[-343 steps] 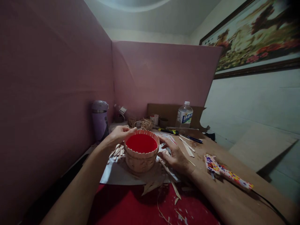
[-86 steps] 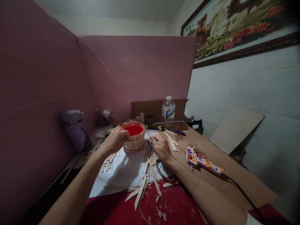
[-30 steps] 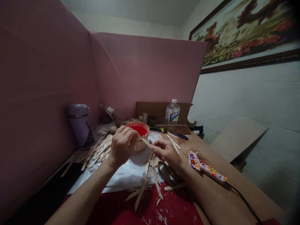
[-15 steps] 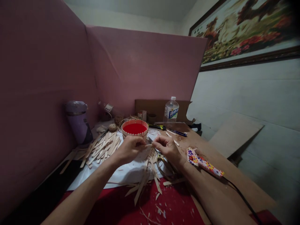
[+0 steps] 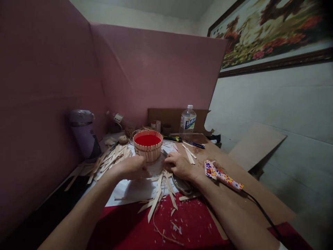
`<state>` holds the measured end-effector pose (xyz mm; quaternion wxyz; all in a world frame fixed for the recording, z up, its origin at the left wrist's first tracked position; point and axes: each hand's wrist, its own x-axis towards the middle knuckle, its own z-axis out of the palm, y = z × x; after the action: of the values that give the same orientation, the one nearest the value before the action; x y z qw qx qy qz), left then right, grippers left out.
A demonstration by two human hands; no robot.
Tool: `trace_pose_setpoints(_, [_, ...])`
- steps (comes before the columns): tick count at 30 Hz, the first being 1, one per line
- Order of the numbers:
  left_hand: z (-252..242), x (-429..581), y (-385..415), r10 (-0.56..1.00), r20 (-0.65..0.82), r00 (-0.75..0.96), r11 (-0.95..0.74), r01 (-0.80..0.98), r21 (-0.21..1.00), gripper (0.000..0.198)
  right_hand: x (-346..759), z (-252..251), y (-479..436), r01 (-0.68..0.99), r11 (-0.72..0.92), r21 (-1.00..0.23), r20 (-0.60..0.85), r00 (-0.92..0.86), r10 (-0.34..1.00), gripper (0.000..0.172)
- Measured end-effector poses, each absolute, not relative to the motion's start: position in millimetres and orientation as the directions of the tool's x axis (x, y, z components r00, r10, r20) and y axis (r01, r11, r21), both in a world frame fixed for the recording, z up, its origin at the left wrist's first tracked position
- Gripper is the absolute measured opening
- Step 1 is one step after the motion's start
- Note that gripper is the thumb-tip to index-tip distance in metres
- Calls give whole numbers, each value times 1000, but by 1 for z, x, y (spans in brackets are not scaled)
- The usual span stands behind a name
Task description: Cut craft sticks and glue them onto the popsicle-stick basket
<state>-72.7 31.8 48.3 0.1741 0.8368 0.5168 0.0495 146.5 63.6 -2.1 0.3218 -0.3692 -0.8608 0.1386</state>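
Note:
My left hand point(image 5: 136, 167) is closed in front of a small round tub point(image 5: 148, 152) walled with upright wooden craft sticks and red inside. Its fingertips are turned away, so whatever it may hold is hidden. To its right, my right hand point(image 5: 179, 166) has its fingers curled down at the upper end of a bunch of cut craft sticks point(image 5: 156, 199); what it pinches I cannot make out. Beneath that hand lies a pair of scissors point(image 5: 183, 186), partly covered. The two hands are apart.
A heap of craft sticks point(image 5: 116, 158) lies left. Behind stand a purple tumbler point(image 5: 84, 139), a twine ball point(image 5: 123, 139) and a plastic bottle point(image 5: 188, 119). A utility knife point(image 5: 172, 139) lies beyond the tub. The flower-patterned glue gun point(image 5: 223, 176) and its cord lie right.
The hands, which met at a thin light piece in front of the tub, have separated and lowered. My left hand moved left and down, and more of the tub's wall shows.

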Motion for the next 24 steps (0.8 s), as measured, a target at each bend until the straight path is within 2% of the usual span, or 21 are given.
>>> trace_pose_setpoints(3, [43,-71,35,863,-101,495,-427,821,379,21,144,-3,62,575,696,-430,422,-554,718,15])
trace_pose_setpoints(7, [36,-67,39,863,-82,499,-450,832,323,19,145,-3,63,605,682,-411,410,-545,731,15])
trace_pose_setpoints(12, [29,-48,33,877,109,468,-480,838,259,19,146,-2,65,634,628,-451,453,-444,773,12])
trace_pose_setpoints(14, [26,-37,28,873,196,446,-485,832,267,21,149,0,68,667,559,-492,504,-306,808,12])
trace_pose_setpoints(16, [21,-29,24,825,247,507,-560,791,247,25,156,5,73,698,452,-556,557,-91,825,14])
trace_pose_setpoints(20, [11,-22,21,789,186,586,-614,760,213,21,178,15,83,664,261,-700,595,341,728,30])
trace_pose_setpoints(24, [6,-22,24,814,146,562,-580,778,239,12,195,18,92,601,196,-775,573,536,620,34])
